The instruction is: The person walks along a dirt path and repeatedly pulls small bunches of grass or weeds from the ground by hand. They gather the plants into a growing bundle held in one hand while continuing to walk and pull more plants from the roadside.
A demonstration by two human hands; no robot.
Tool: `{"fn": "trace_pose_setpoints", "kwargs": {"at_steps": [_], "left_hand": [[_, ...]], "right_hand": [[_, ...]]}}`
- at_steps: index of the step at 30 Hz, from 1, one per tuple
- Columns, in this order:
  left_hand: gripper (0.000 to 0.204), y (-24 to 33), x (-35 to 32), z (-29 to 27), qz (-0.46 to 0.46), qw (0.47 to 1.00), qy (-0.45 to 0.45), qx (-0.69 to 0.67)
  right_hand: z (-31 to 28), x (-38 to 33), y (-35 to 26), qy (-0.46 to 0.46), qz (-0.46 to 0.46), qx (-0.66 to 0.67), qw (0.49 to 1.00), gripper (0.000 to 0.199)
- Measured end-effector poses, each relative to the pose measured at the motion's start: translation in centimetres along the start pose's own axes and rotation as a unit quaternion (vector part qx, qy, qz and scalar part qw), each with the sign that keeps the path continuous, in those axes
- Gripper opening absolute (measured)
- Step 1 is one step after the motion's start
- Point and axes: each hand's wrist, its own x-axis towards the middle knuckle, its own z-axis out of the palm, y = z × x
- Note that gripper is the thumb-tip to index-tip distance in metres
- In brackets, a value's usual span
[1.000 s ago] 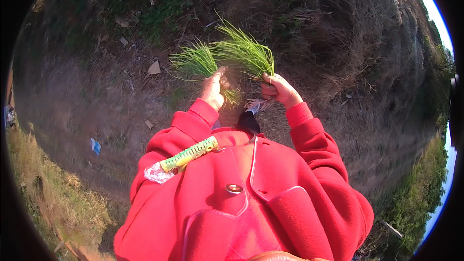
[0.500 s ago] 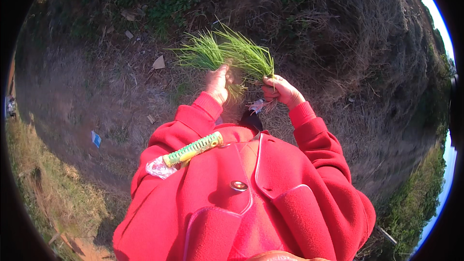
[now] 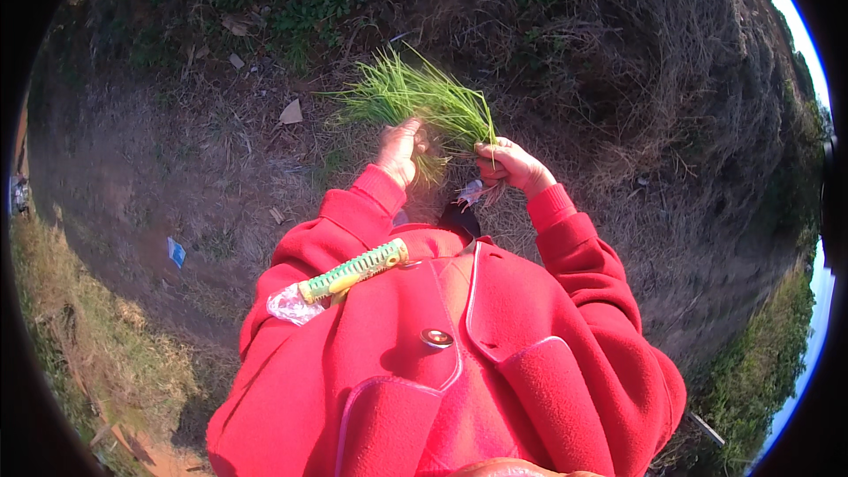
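Dry brown ground point(image 3: 177, 168) strewn with straw spreads all round you, and your red fleece jacket point(image 3: 459, 344) fills the lower view, a green-and-yellow handled tool point(image 3: 349, 274) tucked under your left arm. Out in front at chest height you hold the bunch of green seedlings point(image 3: 415, 97): your left hand point(image 3: 399, 148) is closed round the larger tuft, while your right hand point(image 3: 508, 163) pinches a smaller tuft just beside it, pale roots hanging below. Judging from that, the bunch is gathered but not yet tied or set down, and the sorting seems only partly done.
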Motion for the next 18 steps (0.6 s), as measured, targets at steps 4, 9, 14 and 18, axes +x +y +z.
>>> {"fn": "trace_pose_setpoints", "kwargs": {"at_steps": [4, 9, 14, 18], "left_hand": [[0.009, 0.2, -0.1, 0.1, 0.0, 1.0, -0.006, -0.002], [0.01, 0.2, -0.1, 0.2, 0.012, 1.0, 0.004, -0.002], [0.01, 0.2, -0.4, 0.4, 0.023, 0.999, 0.039, -0.001], [0.01, 0.4, -0.8, 0.6, 0.036, 0.999, 0.031, -0.026]], "right_hand": [[0.2, -0.1, -0.1, 0.0, 0.007, 0.007, 1.0, 0.022], [0.2, -0.8, -0.4, 0.022, 0.005, 0.004, 1.0, 0.019], [-0.1, -1.1, -0.5, 0.034, -0.009, 0.005, 0.999, 0.021], [-0.5, -1.2, -0.4, 0.052, -0.005, -0.002, 0.999, 0.022]]}}
